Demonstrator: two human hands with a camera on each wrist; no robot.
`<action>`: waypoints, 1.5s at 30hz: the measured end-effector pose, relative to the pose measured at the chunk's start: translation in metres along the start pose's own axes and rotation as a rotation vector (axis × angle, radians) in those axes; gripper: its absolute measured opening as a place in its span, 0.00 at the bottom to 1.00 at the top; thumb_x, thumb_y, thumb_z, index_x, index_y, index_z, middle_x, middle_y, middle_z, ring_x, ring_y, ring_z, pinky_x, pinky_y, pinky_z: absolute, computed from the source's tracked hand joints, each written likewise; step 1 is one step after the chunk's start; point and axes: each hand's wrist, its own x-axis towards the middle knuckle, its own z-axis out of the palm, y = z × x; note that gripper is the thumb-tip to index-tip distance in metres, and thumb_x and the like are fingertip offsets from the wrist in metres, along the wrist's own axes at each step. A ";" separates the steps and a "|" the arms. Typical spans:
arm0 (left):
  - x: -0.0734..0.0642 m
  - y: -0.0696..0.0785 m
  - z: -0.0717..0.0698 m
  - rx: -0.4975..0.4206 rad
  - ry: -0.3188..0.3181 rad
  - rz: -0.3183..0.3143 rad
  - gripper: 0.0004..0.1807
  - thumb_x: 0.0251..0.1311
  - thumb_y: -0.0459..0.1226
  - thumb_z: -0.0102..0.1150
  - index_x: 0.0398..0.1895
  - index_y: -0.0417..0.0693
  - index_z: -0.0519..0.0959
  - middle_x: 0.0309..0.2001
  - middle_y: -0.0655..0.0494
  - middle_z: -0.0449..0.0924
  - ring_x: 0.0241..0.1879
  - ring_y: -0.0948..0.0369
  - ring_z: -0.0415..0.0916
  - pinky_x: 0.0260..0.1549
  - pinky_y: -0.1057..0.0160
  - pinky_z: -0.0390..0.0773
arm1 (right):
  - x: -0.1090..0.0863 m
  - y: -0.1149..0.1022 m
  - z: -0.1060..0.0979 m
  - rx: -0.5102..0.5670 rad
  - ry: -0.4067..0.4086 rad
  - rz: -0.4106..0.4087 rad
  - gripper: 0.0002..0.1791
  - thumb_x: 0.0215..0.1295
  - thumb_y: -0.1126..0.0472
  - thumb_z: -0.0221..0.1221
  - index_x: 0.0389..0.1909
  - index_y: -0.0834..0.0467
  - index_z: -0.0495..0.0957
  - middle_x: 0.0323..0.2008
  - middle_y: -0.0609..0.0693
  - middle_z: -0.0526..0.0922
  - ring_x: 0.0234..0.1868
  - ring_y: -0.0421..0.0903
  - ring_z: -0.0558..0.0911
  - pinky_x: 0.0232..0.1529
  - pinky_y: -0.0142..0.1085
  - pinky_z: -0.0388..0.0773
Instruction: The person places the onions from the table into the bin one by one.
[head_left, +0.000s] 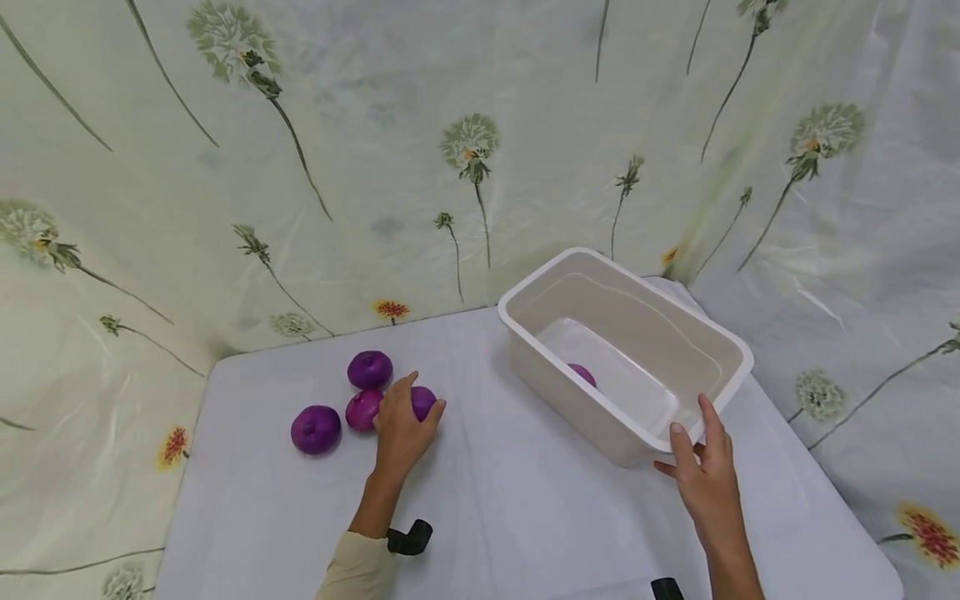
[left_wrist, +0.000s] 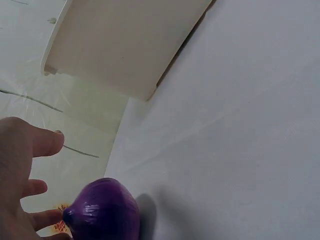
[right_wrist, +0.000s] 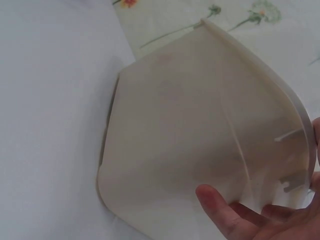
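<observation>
The left hand (head_left: 401, 437) is to the left of the white bin (head_left: 547, 379), its fingers spread around one purple onion (head_left: 423, 403), the thumb apart from it. Three other onions (head_left: 315, 430) lie farther left of the bin; one small onion (head_left: 582, 374) lies inside. The right hand (head_left: 708, 483) grips the bin's near right corner.

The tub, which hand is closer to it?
Right: the right hand grips the tub at its near corner; the left hand is away from it, at an onion.
</observation>
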 end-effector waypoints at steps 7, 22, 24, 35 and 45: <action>-0.009 -0.016 0.000 0.007 -0.003 -0.018 0.37 0.58 0.47 0.68 0.70 0.50 0.68 0.68 0.42 0.69 0.69 0.42 0.63 0.61 0.33 0.61 | -0.001 -0.001 0.000 -0.004 0.004 0.005 0.38 0.78 0.51 0.46 0.80 0.37 0.37 0.76 0.59 0.47 0.61 0.53 0.70 0.35 0.31 0.85; -0.018 -0.029 0.010 -0.019 0.023 -0.036 0.39 0.57 0.42 0.71 0.71 0.47 0.65 0.68 0.39 0.65 0.67 0.40 0.64 0.62 0.37 0.69 | -0.001 0.001 0.000 0.000 0.005 0.009 0.38 0.78 0.50 0.47 0.80 0.35 0.38 0.76 0.59 0.47 0.62 0.54 0.69 0.36 0.33 0.86; -0.019 -0.032 0.012 -0.029 0.027 -0.042 0.38 0.58 0.41 0.70 0.71 0.49 0.66 0.69 0.39 0.64 0.67 0.40 0.63 0.61 0.37 0.69 | 0.000 0.001 0.000 -0.005 0.003 0.009 0.38 0.78 0.51 0.47 0.80 0.35 0.37 0.76 0.59 0.47 0.60 0.52 0.70 0.35 0.32 0.85; -0.023 -0.038 0.017 -0.137 0.055 -0.033 0.34 0.58 0.38 0.70 0.69 0.58 0.70 0.67 0.38 0.63 0.66 0.37 0.67 0.61 0.34 0.70 | -0.001 0.003 0.001 -0.011 0.018 0.013 0.37 0.78 0.50 0.47 0.80 0.35 0.38 0.76 0.59 0.48 0.59 0.52 0.71 0.35 0.33 0.86; -0.023 -0.038 0.019 -0.193 0.044 -0.126 0.42 0.57 0.40 0.71 0.73 0.44 0.61 0.69 0.41 0.63 0.68 0.42 0.66 0.64 0.36 0.68 | -0.002 0.001 0.000 -0.009 0.011 -0.001 0.37 0.78 0.49 0.46 0.80 0.36 0.38 0.75 0.59 0.47 0.61 0.52 0.70 0.35 0.33 0.86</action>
